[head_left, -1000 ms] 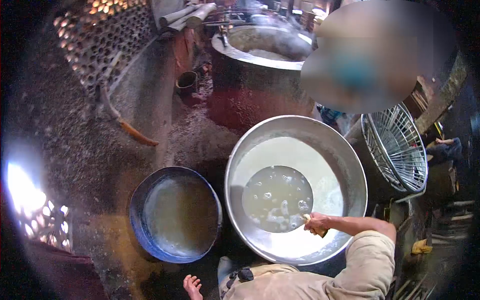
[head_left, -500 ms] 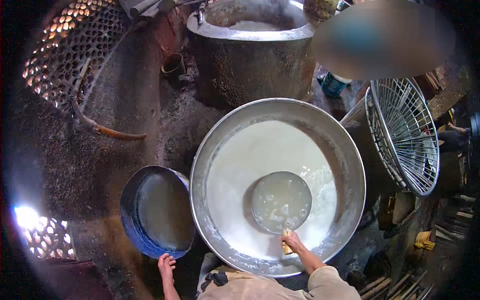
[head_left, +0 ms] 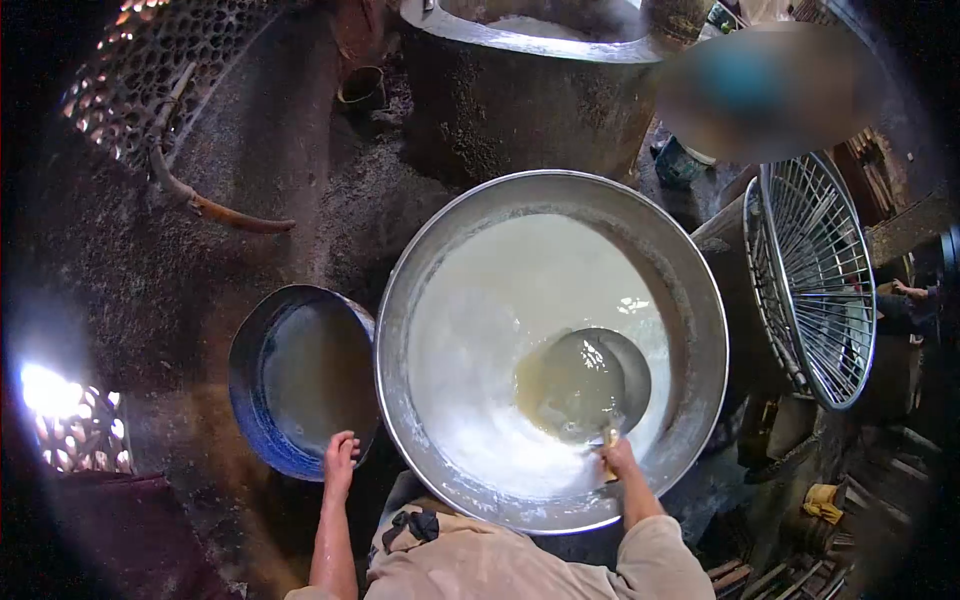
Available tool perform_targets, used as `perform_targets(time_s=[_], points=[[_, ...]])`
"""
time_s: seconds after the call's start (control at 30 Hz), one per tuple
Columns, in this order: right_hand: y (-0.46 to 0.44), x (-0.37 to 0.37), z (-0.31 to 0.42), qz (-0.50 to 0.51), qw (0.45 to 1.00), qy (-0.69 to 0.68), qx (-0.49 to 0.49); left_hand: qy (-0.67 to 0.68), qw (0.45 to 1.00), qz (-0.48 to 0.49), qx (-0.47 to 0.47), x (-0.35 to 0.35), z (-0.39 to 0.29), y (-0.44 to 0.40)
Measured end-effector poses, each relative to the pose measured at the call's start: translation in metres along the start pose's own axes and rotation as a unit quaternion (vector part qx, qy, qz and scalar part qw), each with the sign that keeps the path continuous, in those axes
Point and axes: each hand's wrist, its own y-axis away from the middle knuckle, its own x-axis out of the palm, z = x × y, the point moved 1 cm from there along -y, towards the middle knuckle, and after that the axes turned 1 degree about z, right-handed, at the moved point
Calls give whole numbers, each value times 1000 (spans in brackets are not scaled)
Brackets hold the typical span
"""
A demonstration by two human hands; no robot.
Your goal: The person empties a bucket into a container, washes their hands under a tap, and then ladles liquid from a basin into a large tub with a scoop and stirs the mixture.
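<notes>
My right hand (head_left: 618,462) grips the short wooden handle of a wide, round metal ladle (head_left: 638,375). The ladle is tilted inside a large steel basin (head_left: 402,440), and cloudy yellowish liquid runs over its left side into the white milky liquid (head_left: 480,320) there. Beside the basin on the left stands a blue-walled bucket (head_left: 262,448) with murky liquid in it. My left hand (head_left: 341,457) is at that bucket's near rim, fingers loosely bent and apart, holding nothing I can see. Whether it touches the rim I cannot tell.
Behind the basin stands a big dark vat (head_left: 520,110) with a pale rim. A round wire-barred basket (head_left: 820,285) leans at the right, near a person with a blurred head. A curved stick (head_left: 215,208) lies far left. Firewood (head_left: 780,580) lies at the lower right.
The ladle moved right and tipped from level to tilted, spilling liquid leftward into the basin. My left hand rose slightly over the bucket's near rim. The camera view shifted a little.
</notes>
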Motion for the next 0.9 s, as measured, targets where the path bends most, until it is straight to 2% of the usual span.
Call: perform_targets(time_s=[0.07, 0.13, 0.2, 0.23, 0.3, 0.33, 0.37, 0.43, 0.47, 0.5, 0.57, 0.63, 0.67, 0.7, 0.73, 0.77, 0.8, 0.87, 0.9], points=[[-11, -40, 3, -70, 985, 158, -2, 54, 998, 27, 14, 14, -6, -7], [-39, -88, -5, -121, 973, 194, -17, 58, 997, 35, 42, 28, -4, -17], [-33, -124, 28, -218, 917, 311, -119, 35, 997, 56, 48, 41, -21, -13], [-18, -129, 54, -246, 936, 195, -161, 19, 995, 52, 88, 49, -10, -17], [6, -138, 108, -304, 887, 272, -216, -32, 986, 44, 158, 65, 5, -27], [14, -140, 132, -328, 799, 455, -218, -68, 979, 40, 188, 71, 7, -24], [41, -124, 170, -331, 797, 455, -220, -76, 977, 88, 178, 71, -3, -16], [104, -72, 242, -246, 900, 276, -231, -107, 973, 89, 184, 77, -10, 1], [55, -77, 223, -215, 907, 242, -271, -101, 975, 75, 183, 82, -6, 3], [113, -25, 269, -156, 936, 128, -288, -92, 976, 90, 177, 86, 1, -3], [106, 23, 294, -140, 897, 259, -330, -105, 975, 113, 158, 85, 1, -6], [109, 81, 321, -164, 827, 380, -380, -121, 974, 118, 150, 83, -2, -6], [121, 117, 332, -186, 827, 363, -388, -141, 972, 126, 139, 82, -3, -6], [129, 143, 342, -141, 858, 346, -353, -162, 969, 127, 136, 80, -6, -4], [123, 165, 345, -131, 841, 395, -346, -165, 970, 133, 122, 77, -12, 1], [119, 186, 348, -126, 849, 411, -306, -162, 970, 142, 110, 77, -14, 2], [117, 202, 346, -102, 850, 409, -317, -161, 970, 152, 99, 76, -15, 2], [81, 228, 330, -107, 771, 483, -401, -152, 971, 155, 104, 78, -10, -3], [72, 235, 321, -92, 779, 497, -371, -143, 971, 159, 106, 79, -7, -5]])
